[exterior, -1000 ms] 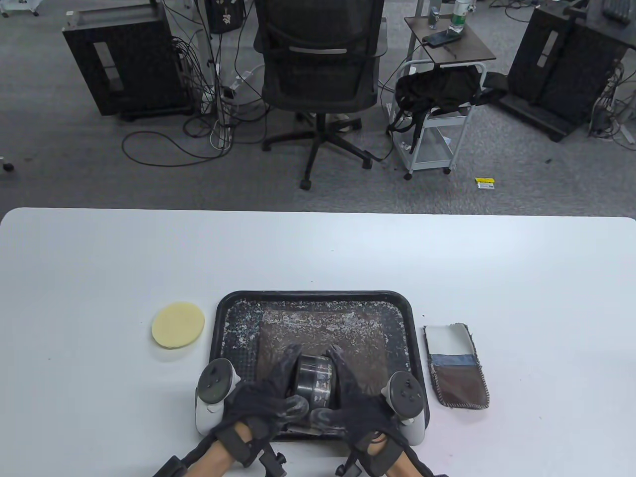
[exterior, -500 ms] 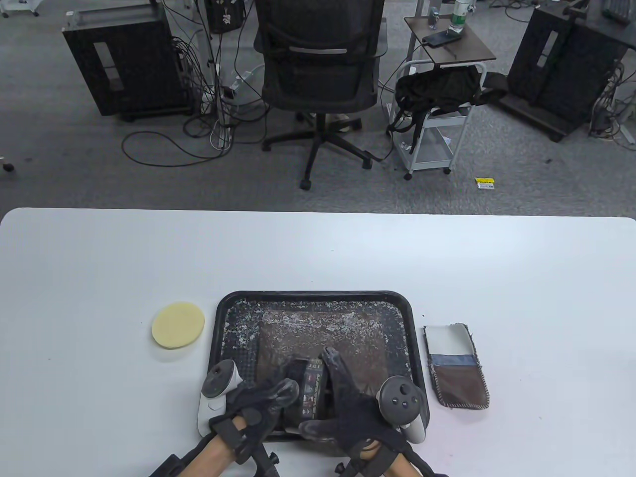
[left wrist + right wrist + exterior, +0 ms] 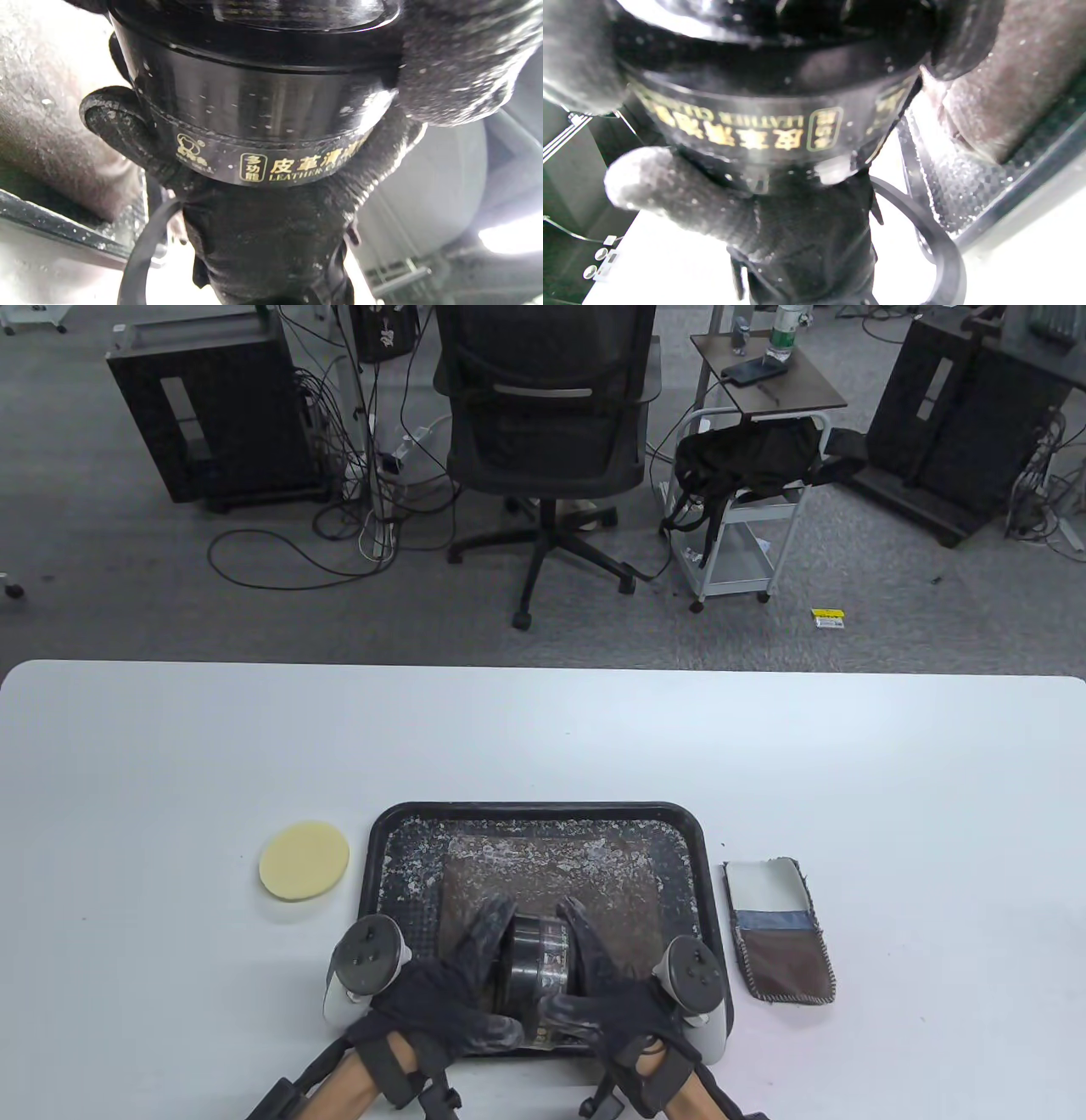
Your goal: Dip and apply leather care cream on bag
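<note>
The cream jar (image 3: 536, 976) is over the tray's (image 3: 543, 812) near edge, gripped by my left hand (image 3: 441, 984) and right hand (image 3: 607, 997); I should twist slowly, keeping it level.

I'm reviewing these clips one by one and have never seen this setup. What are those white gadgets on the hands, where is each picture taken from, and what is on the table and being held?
No robot here: a person's hands in dark sensor gloves. The white gadgets are trackers strapped to the backs of the left hand and right hand; the fingers don't hold them.

One camera looks down at the table; the other two sit on the wrists, very close up.

Both hands grip a black jar lying on its side over a black tray. The left wrist view shows its gold label reading "LEATHER". In the tray lies a brown leather piece speckled white. A round yellow sponge lies left of the tray, a small pouch to its right.
</note>
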### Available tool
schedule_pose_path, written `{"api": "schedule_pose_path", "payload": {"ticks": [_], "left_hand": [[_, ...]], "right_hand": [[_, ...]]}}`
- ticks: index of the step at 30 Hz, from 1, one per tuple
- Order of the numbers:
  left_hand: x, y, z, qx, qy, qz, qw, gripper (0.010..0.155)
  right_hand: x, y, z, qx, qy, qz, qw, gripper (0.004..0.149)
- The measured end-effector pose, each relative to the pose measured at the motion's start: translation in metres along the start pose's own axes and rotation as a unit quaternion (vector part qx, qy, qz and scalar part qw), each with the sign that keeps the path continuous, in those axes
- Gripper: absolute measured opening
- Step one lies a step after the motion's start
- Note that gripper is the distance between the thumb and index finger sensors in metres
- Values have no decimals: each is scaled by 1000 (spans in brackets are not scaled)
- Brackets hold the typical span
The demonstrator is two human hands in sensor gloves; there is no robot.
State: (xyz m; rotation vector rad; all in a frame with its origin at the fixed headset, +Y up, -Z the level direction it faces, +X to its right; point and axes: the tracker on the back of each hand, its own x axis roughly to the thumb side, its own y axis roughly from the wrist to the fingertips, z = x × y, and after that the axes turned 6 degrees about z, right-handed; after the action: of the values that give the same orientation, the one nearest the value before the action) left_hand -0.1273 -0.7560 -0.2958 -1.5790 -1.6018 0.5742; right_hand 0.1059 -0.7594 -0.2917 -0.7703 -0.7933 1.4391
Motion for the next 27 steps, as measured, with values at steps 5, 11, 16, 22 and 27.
{"api": "schedule_pose_path", "payload": {"ticks": [5,11,16,22,27], "left_hand": [[-14,-1,-4,3,-121,75,990,109],[-20,0,-5,-42,-206,78,975,113],[4,1,6,-34,22,-10,999,115],[4,-1,0,-5,21,3,1000,111],[-14,-2,-6,-23,-119,90,989,111]], "right_hand": [[11,-3,0,-27,-98,-34,994,119],[11,-3,0,-27,-108,-32,993,118],[4,-1,-4,-14,-18,-10,1000,117],[5,-2,-1,1,-6,-15,1000,117],[12,-4,-2,-28,-97,-34,994,117]]}}
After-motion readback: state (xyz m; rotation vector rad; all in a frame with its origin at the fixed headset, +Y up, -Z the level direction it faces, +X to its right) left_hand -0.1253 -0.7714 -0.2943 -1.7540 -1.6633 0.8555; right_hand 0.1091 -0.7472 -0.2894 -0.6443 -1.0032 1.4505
